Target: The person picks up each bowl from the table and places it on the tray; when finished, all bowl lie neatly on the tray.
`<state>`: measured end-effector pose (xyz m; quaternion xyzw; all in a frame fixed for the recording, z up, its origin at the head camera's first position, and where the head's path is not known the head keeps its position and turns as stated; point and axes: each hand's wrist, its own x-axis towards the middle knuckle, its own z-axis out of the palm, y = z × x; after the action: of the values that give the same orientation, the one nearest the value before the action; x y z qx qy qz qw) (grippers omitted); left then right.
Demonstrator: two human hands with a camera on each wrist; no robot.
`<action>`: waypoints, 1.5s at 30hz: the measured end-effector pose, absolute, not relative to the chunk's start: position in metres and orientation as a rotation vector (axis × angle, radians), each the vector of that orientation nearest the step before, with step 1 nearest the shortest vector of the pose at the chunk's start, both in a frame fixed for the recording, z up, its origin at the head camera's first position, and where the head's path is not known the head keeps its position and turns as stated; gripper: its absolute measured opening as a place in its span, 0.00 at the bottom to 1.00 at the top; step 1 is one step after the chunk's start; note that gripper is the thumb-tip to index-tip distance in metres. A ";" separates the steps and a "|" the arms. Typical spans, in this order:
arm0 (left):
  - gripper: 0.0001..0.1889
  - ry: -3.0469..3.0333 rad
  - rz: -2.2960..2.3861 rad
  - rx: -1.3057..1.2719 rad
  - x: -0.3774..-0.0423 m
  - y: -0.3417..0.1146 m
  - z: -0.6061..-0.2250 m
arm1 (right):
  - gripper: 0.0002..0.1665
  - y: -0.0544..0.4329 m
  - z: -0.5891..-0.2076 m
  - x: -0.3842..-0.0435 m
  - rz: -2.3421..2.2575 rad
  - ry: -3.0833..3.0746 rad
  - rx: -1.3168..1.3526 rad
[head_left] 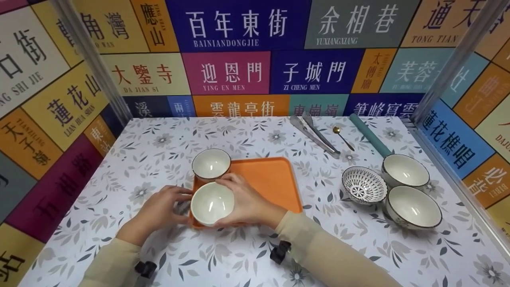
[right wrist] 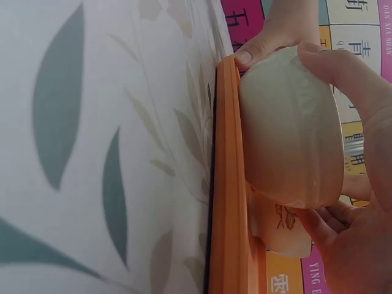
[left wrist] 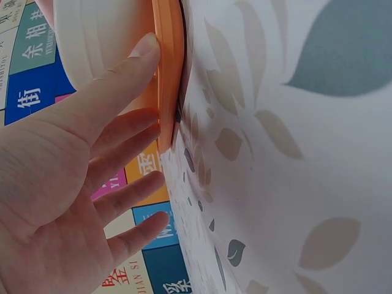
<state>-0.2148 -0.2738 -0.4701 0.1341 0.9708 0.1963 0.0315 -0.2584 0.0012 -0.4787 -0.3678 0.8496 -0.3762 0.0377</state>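
Head view, left to right: the left hand (head_left: 161, 209) has loosely extended fingers, its thumb against the rim of the orange tray (head_left: 275, 179); a push there could slide the tray. At the tray's front left, the right hand (head_left: 249, 201) grips the plain bowl (head_left: 211, 203); I cannot tell whether its base bears on the tray. Just behind sits a dark-rimmed bowl (head_left: 211, 163), so a careless shove could knock them together. Both show bare insides. Farther right on the tabletop (head_left: 111, 167), a lattice-patterned bowl (head_left: 364, 185), a rear white bowl (head_left: 406, 169) and a front white bowl (head_left: 414, 205) also show nothing inside.
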 end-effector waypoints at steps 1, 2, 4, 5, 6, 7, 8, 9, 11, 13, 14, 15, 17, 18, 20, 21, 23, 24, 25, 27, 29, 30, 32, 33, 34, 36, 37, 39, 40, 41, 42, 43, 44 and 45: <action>0.32 2.996 0.605 0.415 -0.214 -0.274 -0.470 | 0.67 0.000 -0.479 -0.258 -1.144 2.608 -1.123; 0.32 3.004 0.603 0.433 -0.214 -0.274 -0.471 | 0.67 0.000 -0.480 -0.258 -1.140 2.605 -1.120; 0.31 3.023 0.596 0.470 -0.213 -0.274 -0.471 | 0.67 -0.001 -0.481 -0.258 -1.136 2.599 -1.120; 0.31 3.030 0.595 0.482 -0.213 -0.274 -0.471 | 0.67 -0.001 -0.482 -0.259 -1.135 2.593 -1.125; 0.31 3.035 0.593 0.492 -0.213 -0.274 -0.471 | 0.67 -0.001 -0.482 -0.259 -1.137 2.586 -1.132; 0.31 3.039 0.588 0.502 -0.213 -0.274 -0.472 | 0.67 0.000 -0.482 -0.259 -1.141 2.579 -1.144; 0.31 3.039 0.584 0.509 -0.213 -0.275 -0.472 | 0.67 0.000 -0.482 -0.259 -1.142 2.576 -1.159; 0.31 3.036 0.584 0.501 -0.214 -0.274 -0.471 | 0.68 0.001 -0.482 -0.259 -1.140 2.573 -1.172; 0.32 3.024 0.586 0.476 -0.214 -0.274 -0.471 | 0.69 0.004 -0.481 -0.259 -1.136 2.565 -1.191; 0.33 3.012 0.583 0.457 -0.215 -0.274 -0.470 | 0.72 0.007 -0.480 -0.259 -1.115 2.568 -1.206; 0.33 3.007 0.584 0.449 -0.214 -0.274 -0.470 | 0.72 0.009 -0.480 -0.260 -1.102 2.571 -1.211; 0.33 3.003 0.586 0.441 -0.214 -0.274 -0.470 | 0.73 0.011 -0.480 -0.260 -1.092 2.574 -1.214; 0.33 2.998 0.591 0.433 -0.214 -0.274 -0.470 | 0.73 0.017 -0.479 -0.262 -1.069 2.587 -1.218; 0.33 2.997 0.594 0.430 -0.214 -0.274 -0.470 | 0.72 0.020 -0.480 -0.262 -1.060 2.595 -1.218; 0.33 2.999 0.598 0.425 -0.214 -0.274 -0.471 | 0.71 0.027 -0.480 -0.264 -1.054 2.605 -1.216; 0.33 2.999 0.601 0.420 -0.214 -0.274 -0.471 | 0.70 0.031 -0.480 -0.265 -1.052 2.612 -1.213; 0.34 2.996 0.605 0.409 -0.214 -0.274 -0.470 | 0.68 0.041 -0.479 -0.267 -1.037 2.635 -1.185; 0.34 2.996 0.607 0.404 -0.213 -0.274 -0.470 | 0.66 0.046 -0.479 -0.268 -1.027 2.647 -1.161; 0.34 2.998 0.607 0.406 -0.213 -0.273 -0.470 | 0.66 0.051 -0.478 -0.269 -1.018 2.664 -1.139; 0.34 2.997 0.604 0.406 -0.213 -0.273 -0.469 | 0.64 0.061 -0.477 -0.271 -1.006 2.696 -1.092; 0.34 2.997 0.601 0.409 -0.213 -0.272 -0.468 | 0.62 0.073 -0.476 -0.275 -1.000 2.726 -1.053; 0.34 2.998 0.600 0.412 -0.213 -0.272 -0.468 | 0.62 0.078 -0.475 -0.277 -1.001 2.736 -1.043; 0.34 2.996 0.601 0.415 -0.214 -0.271 -0.467 | 0.61 0.091 -0.473 -0.281 -1.016 2.749 -1.040; 0.34 2.996 0.602 0.420 -0.214 -0.271 -0.467 | 0.60 0.098 -0.472 -0.283 -1.023 2.754 -1.038; 0.34 2.999 0.602 0.426 -0.215 -0.271 -0.467 | 0.59 0.106 -0.471 -0.284 -1.022 2.765 -1.033; 0.33 3.004 0.602 0.440 -0.216 -0.271 -0.468 | 0.58 0.120 -0.467 -0.286 -1.020 2.782 -1.021; 0.33 3.003 0.603 0.438 -0.216 -0.271 -0.469 | 0.58 0.128 -0.466 -0.287 -1.015 2.794 -1.007; 0.34 2.999 0.604 0.430 -0.216 -0.271 -0.469 | 0.57 0.142 -0.463 -0.286 -0.991 2.825 -0.976; 0.34 2.994 0.606 0.423 -0.216 -0.272 -0.469 | 0.57 0.149 -0.462 -0.285 -0.979 2.840 -0.956; 0.34 2.992 0.606 0.424 -0.216 -0.272 -0.470 | 0.56 0.155 -0.461 -0.284 -0.968 2.852 -0.935; 0.34 2.990 0.603 0.428 -0.215 -0.273 -0.470 | 0.56 0.162 -0.460 -0.283 -0.958 2.865 -0.912; 0.35 2.987 0.600 0.425 -0.215 -0.273 -0.470 | 0.56 0.168 -0.459 -0.282 -0.947 2.875 -0.889; 0.35 2.986 0.599 0.427 -0.215 -0.274 -0.470 | 0.55 0.174 -0.458 -0.281 -0.944 2.883 -0.869; 0.35 2.984 0.597 0.430 -0.215 -0.274 -0.471 | 0.55 0.180 -0.458 -0.280 -0.944 2.889 -0.846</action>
<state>-0.2145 -0.2745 -0.4707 0.1397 0.9704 0.1940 0.0340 -0.2804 0.1801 -0.4577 -0.2683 0.9157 -0.2991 -0.0068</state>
